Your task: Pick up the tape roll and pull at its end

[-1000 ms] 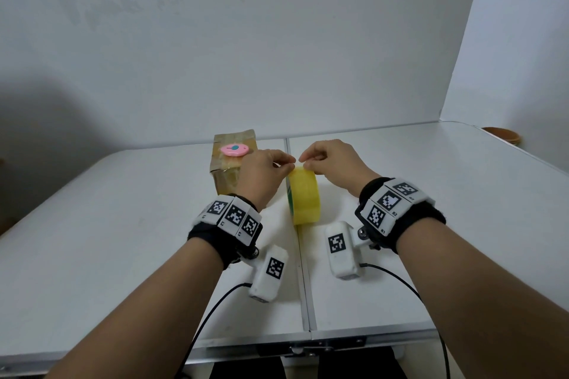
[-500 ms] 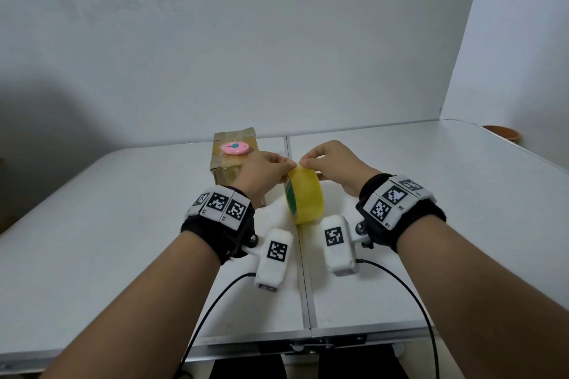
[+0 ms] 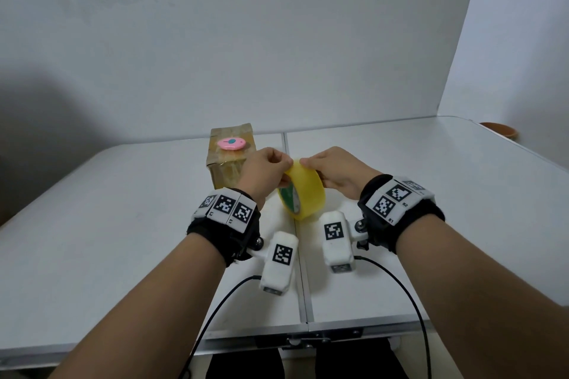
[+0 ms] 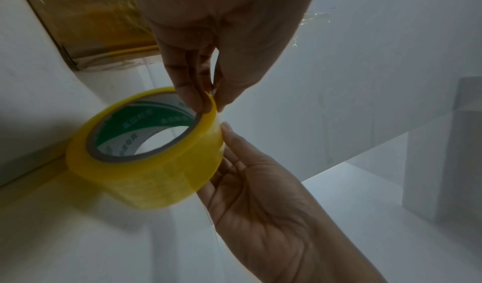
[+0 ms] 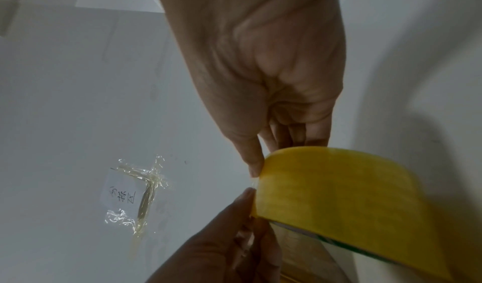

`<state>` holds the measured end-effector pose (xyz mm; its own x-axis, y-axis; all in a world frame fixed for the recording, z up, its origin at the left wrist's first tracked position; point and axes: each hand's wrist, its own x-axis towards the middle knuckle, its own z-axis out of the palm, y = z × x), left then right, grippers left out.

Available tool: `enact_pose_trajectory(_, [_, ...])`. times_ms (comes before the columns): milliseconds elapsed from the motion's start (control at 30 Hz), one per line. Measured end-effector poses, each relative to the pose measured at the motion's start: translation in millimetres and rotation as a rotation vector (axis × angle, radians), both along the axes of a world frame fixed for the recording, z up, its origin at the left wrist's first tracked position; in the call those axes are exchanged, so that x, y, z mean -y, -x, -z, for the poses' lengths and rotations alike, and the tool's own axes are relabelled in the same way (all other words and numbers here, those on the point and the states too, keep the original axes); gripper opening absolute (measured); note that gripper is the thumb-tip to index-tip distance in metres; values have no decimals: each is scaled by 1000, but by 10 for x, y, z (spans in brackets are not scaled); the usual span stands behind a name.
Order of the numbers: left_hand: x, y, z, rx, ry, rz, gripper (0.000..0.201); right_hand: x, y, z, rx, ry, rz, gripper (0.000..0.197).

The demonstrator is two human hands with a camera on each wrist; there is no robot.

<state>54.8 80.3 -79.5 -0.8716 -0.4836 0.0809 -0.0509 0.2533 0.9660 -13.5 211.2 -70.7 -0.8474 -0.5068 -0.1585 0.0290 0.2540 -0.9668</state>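
The left hand pinches the top rim of the yellow tape roll; the right hand grips its far side. The roll stands on edge over the surface seam, near the middle. Behind sits a cardboard box bearing a pink cutter.

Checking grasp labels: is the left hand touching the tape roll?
Touching. The left wrist view shows the left hand with its fingertips pinching the rim of the tape roll.
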Motion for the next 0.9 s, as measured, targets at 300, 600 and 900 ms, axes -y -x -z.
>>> enact_pose_trajectory(300, [-25, -128, -88, 77, -275, 92, 15, 19, -53, 48, 24, -27, 6, 23])
enact_pose_trajectory(600, [33, -241, -177, 132, -194, 111, 14, 91, -88, -4, -147, -187, -74, 30])
enact_pose_trajectory(900, [40, -163, -370, 30, -19, 98, 13, -102, 227, -11, -523, -743, 22, 31])
